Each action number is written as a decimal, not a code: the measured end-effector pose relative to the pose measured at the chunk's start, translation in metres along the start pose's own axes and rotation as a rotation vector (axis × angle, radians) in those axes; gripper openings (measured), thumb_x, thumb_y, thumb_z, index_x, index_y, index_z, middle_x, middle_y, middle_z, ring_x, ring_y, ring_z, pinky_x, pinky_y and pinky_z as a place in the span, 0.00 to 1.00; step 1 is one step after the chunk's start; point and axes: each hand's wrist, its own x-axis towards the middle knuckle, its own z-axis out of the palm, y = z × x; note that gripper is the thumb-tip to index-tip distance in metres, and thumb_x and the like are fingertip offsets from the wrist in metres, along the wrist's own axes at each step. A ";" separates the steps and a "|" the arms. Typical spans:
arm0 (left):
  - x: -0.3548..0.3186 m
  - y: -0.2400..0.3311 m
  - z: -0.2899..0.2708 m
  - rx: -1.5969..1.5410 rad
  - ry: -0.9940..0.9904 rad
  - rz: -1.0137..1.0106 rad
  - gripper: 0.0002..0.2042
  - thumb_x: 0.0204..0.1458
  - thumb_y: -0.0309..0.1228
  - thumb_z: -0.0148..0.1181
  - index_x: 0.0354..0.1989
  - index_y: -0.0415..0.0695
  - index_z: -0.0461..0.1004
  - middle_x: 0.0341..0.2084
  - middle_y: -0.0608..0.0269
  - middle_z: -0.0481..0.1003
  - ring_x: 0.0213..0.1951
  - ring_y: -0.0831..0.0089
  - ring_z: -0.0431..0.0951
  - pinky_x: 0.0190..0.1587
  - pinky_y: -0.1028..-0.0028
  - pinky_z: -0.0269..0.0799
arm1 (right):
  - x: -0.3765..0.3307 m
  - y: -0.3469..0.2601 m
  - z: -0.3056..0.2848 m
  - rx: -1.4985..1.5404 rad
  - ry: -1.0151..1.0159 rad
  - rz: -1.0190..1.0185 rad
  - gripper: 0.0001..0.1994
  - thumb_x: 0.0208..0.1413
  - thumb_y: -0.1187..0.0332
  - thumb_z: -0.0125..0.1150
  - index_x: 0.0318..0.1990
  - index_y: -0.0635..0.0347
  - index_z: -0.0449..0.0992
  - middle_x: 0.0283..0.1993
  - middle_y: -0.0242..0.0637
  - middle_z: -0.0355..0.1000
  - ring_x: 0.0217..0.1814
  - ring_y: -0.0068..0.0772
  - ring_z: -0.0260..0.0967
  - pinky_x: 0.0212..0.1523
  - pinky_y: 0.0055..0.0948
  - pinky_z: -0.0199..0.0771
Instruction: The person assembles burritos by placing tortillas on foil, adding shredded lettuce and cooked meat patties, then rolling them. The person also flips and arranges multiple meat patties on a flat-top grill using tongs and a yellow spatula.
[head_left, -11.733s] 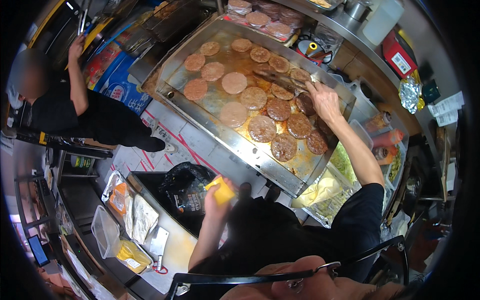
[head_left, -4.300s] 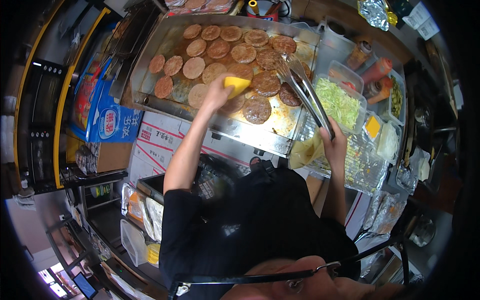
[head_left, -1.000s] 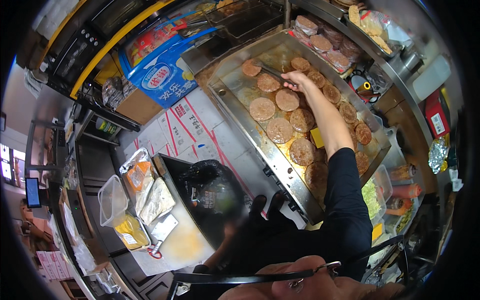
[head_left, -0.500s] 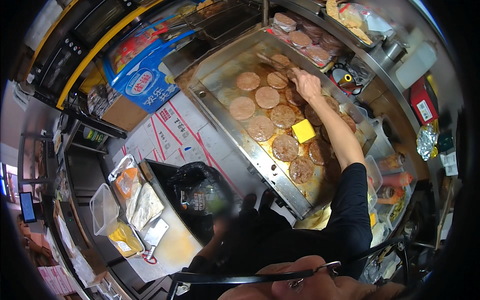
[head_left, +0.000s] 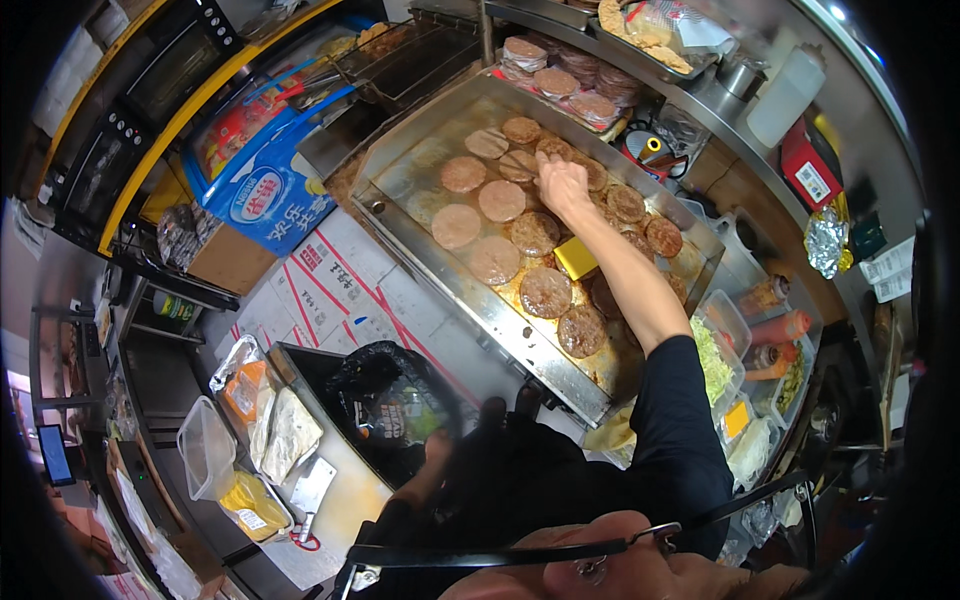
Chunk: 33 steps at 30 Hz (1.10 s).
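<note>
Over the steel griddle reaches my right hand, its fingers closed around a spatula that is thin and hard to make out. The spatula's far end lies by a pale patty near the back of the griddle. Round patties cover much of the plate, some pale like the near-left patty, others browned like the front patty. A yellow cheese slice lies among them, beside my right forearm. My left hand hangs low beside a black bin bag; its fingers are unclear.
Stacked patties sit behind the griddle. To the right are a tub of shredded lettuce and sauce bottles. At the lower left, a cleaver lies on a worktop. A blue box stands farther back.
My right hand has moved left across the griddle with the spatula. A pale patty now shows near the spatula's far end. The whole view has shifted slightly.
</note>
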 end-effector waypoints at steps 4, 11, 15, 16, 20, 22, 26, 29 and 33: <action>0.021 -0.027 0.032 0.009 -0.022 -0.017 0.14 0.53 0.41 0.53 0.34 0.42 0.76 0.33 0.44 0.78 0.40 0.47 0.79 0.42 0.51 0.74 | -0.058 -0.016 -0.076 0.363 -0.210 0.206 0.25 0.56 0.59 0.61 0.56 0.65 0.70 0.41 0.56 0.75 0.38 0.53 0.77 0.38 0.49 0.76; 0.042 -0.012 0.036 0.350 -0.205 0.224 0.10 0.57 0.33 0.49 0.37 0.43 0.76 0.33 0.51 0.77 0.35 0.51 0.80 0.36 0.58 0.77 | -0.255 -0.068 -0.099 1.053 -0.411 0.415 0.29 0.56 0.53 0.61 0.63 0.56 0.67 0.50 0.47 0.76 0.49 0.42 0.74 0.50 0.37 0.73; 0.075 -0.068 0.069 0.046 -0.207 0.247 0.11 0.55 0.37 0.53 0.36 0.43 0.77 0.27 0.53 0.79 0.32 0.58 0.82 0.33 0.60 0.76 | -0.349 -0.106 -0.123 1.449 -0.489 0.851 0.26 0.60 0.62 0.61 0.63 0.61 0.66 0.31 0.34 0.74 0.24 0.17 0.66 0.25 0.17 0.66; 0.084 -0.074 0.070 0.021 -0.250 0.220 0.10 0.54 0.36 0.55 0.36 0.43 0.76 0.27 0.54 0.79 0.32 0.60 0.82 0.34 0.61 0.76 | -0.366 -0.109 -0.122 1.500 -0.440 0.903 0.25 0.61 0.63 0.59 0.63 0.63 0.65 0.31 0.34 0.73 0.22 0.17 0.64 0.23 0.17 0.63; 0.091 -0.041 0.049 0.243 -0.456 0.201 0.13 0.55 0.38 0.51 0.34 0.41 0.76 0.35 0.46 0.78 0.36 0.49 0.80 0.41 0.55 0.75 | -0.389 -0.103 -0.140 1.751 -0.255 1.080 0.21 0.66 0.62 0.50 0.61 0.64 0.65 0.29 0.32 0.70 0.20 0.18 0.63 0.19 0.16 0.58; 0.083 -0.016 0.034 0.271 -0.363 0.329 0.12 0.54 0.37 0.52 0.33 0.41 0.76 0.33 0.46 0.79 0.36 0.50 0.81 0.40 0.56 0.75 | -0.393 -0.106 -0.138 1.896 -0.135 1.147 0.18 0.67 0.57 0.47 0.51 0.63 0.68 0.28 0.32 0.69 0.19 0.20 0.62 0.17 0.18 0.57; 0.117 -0.019 0.028 0.060 -0.422 0.149 0.07 0.49 0.27 0.57 0.38 0.45 0.74 0.22 0.56 0.75 0.24 0.63 0.78 0.28 0.65 0.74 | -0.398 -0.120 -0.132 1.965 -0.010 1.244 0.17 0.68 0.55 0.45 0.44 0.61 0.69 0.28 0.33 0.70 0.19 0.22 0.62 0.17 0.20 0.58; 0.112 0.002 0.028 -0.101 -0.425 0.043 0.08 0.49 0.23 0.55 0.38 0.44 0.72 0.18 0.62 0.71 0.17 0.71 0.73 0.19 0.71 0.69 | -0.404 -0.119 -0.119 2.038 0.015 1.231 0.18 0.68 0.52 0.43 0.43 0.60 0.69 0.28 0.35 0.71 0.18 0.24 0.62 0.19 0.21 0.59; 0.095 0.018 0.014 -0.059 -0.468 0.019 0.07 0.52 0.24 0.54 0.39 0.43 0.73 0.22 0.59 0.74 0.21 0.67 0.75 0.23 0.67 0.72 | -0.397 -0.109 -0.126 2.240 0.134 1.356 0.20 0.69 0.51 0.41 0.52 0.59 0.67 0.32 0.38 0.72 0.23 0.25 0.64 0.23 0.22 0.61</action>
